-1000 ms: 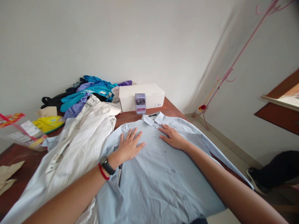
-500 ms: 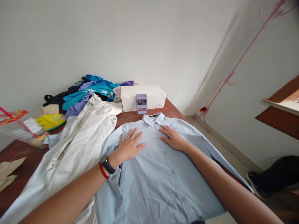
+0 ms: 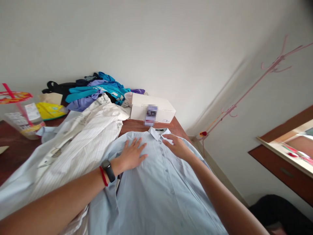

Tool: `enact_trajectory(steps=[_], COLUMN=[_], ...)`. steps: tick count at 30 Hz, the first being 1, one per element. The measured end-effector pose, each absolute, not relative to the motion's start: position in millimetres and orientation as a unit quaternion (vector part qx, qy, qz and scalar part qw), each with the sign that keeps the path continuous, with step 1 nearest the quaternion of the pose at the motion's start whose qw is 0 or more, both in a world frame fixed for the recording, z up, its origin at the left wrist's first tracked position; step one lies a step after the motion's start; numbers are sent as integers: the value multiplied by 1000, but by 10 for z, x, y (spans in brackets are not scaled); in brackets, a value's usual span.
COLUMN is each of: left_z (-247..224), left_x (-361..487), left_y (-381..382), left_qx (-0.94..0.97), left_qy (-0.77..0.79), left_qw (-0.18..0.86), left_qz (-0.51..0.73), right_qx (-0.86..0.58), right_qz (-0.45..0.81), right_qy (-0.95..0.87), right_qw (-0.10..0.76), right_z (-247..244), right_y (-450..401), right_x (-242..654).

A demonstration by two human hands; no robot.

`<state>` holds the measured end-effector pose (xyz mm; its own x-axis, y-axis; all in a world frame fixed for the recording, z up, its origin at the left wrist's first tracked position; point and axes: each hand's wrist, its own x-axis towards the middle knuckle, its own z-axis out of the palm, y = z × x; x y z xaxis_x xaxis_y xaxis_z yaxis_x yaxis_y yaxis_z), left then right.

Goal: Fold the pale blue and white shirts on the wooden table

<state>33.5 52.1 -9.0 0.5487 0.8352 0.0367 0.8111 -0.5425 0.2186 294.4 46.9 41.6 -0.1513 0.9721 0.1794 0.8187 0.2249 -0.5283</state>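
Observation:
A light blue button shirt (image 3: 151, 182) lies face up on the dark wooden table, its collar (image 3: 158, 133) toward the wall. My left hand (image 3: 132, 154) rests with fingers spread on the chest at the left of the button line. Near the collar on the right side is my right hand (image 3: 178, 147), its fingers apart and holding nothing. White striped clothing (image 3: 83, 140) lies beside the shirt's left side, partly under my left forearm.
A white box (image 3: 153, 107) with a small blurred packet before it stands at the back. Piled clothes (image 3: 97, 88), a yellow bag (image 3: 50, 111) and a plastic cup (image 3: 26, 122) are at left. A pink rack (image 3: 246, 93) stands right of the table.
The view has tilted and shifted. My right hand's fingers look slightly more raised and bent near the collar, while my left hand stays spread on the shirt.

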Motion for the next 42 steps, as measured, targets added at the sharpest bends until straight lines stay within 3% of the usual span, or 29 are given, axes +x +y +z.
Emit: enact_trajectory(steps=[4,13,24,42], left_z=[-91,-63,-192,-99], left_x=[330,296,260,233], left_y=[525,550,692,736], left_qx=[875,857,815,806], left_qy=[470,498,568,583], left_qw=[89,104,81,84], left_qz=[74,83,78,53], right_qx=[-633,-659,-656,-653], right_qz=[152,164,121,78], right_qy=[-716,-683,-642,-684], right_qw=[252,269,379,316], right_z=[489,31,-295,-326], right_y=[1015,1785,1785,1693], right_x=[2670,2418,2459,2361])
